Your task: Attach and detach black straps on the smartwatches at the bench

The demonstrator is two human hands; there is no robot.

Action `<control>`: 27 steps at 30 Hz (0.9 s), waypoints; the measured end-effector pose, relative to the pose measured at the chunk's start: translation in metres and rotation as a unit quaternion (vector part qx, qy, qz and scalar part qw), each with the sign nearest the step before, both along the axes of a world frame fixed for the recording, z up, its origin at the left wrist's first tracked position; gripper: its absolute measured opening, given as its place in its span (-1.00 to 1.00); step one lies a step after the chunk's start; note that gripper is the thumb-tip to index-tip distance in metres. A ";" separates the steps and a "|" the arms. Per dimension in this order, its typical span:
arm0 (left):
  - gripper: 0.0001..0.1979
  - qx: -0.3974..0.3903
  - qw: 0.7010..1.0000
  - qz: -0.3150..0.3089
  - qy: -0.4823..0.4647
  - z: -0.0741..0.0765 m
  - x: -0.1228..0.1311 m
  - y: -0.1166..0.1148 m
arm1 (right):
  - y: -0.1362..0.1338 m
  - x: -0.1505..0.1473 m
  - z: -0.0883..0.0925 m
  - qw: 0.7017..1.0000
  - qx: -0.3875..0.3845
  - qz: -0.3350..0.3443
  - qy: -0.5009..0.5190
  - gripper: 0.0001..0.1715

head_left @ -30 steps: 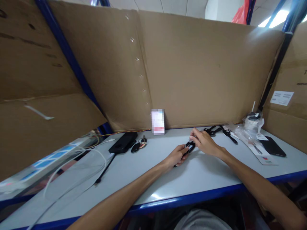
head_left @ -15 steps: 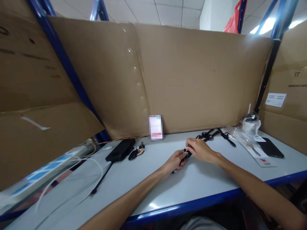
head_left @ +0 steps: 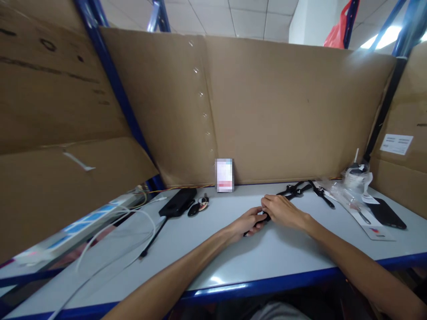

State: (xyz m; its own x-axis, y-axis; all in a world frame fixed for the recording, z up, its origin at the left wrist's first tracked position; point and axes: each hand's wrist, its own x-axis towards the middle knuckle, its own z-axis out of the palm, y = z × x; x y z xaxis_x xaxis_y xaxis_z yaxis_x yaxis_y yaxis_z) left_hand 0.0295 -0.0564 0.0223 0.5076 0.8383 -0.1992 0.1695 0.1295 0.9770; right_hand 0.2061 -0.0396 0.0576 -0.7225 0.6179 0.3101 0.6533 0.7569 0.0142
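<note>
My left hand (head_left: 251, 221) grips a slim black watch-like piece (head_left: 246, 234), its lower end poking out below the fingers. The fingers of my right hand (head_left: 278, 209) are closed at the other end of the same piece, and most of it is hidden between the two hands. Just beyond my right hand lie similar black watch-like pieces (head_left: 294, 190), crossing each other, with small shiny centres. Another single one (head_left: 322, 195) lies to their right.
On the left are a black box-shaped device (head_left: 178, 202) with a cable, keys (head_left: 199, 206) and a power strip (head_left: 90, 220). A blurred card (head_left: 224, 175) stands against the cardboard wall (head_left: 267, 102). At right lie a phone (head_left: 387, 213), a printed card (head_left: 380, 232) and a plastic-wrapped cup (head_left: 356, 178).
The whole view has shifted, so things appear further right. My hands stay together on the black piece; the right fingers have moved slightly over it and now cover more of its shiny part.
</note>
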 end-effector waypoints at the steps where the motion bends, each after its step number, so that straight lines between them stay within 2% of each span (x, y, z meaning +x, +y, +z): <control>1: -0.70 0.003 1.000 -0.004 -0.001 0.001 0.000 -0.001 | 0.002 0.000 -0.002 0.999 -0.022 -0.004 0.030 -0.85; 6: -0.66 -0.011 1.000 0.009 -0.003 0.000 -0.001 -0.001 | 0.013 -0.002 -0.012 0.969 -0.150 -0.026 0.195 -0.88; 9: -0.66 -0.029 0.999 0.016 0.003 0.000 0.000 0.001 | 0.015 -0.003 -0.014 0.951 -0.194 -0.054 0.235 -0.89; 14: -0.64 -0.033 0.999 0.011 -0.009 0.003 0.000 0.001 | 0.009 -0.002 -0.008 0.973 -0.104 -0.117 0.168 -0.91; 18: -0.66 -0.039 0.999 0.012 -0.021 0.004 -0.002 0.002 | 0.006 -0.002 -0.008 0.986 -0.051 -0.124 0.104 -0.83; 22: -0.69 -0.048 0.999 0.018 -0.012 0.002 -0.003 0.005 | 0.007 -0.001 -0.009 0.989 -0.034 -0.116 0.087 -0.80; 27: -0.72 -0.045 0.999 0.019 -0.018 0.001 -0.003 0.006 | 0.007 -0.001 -0.003 0.983 -0.059 -0.080 0.154 -0.84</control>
State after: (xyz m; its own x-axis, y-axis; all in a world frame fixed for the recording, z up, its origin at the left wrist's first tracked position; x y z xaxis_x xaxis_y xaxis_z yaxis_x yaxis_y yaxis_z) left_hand 0.0266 -0.0503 0.0234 0.4839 0.8365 -0.2572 0.1285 0.2228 0.9664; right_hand 0.2054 -0.0324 0.0544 -0.4965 0.7602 0.4191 0.7229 0.6294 -0.2852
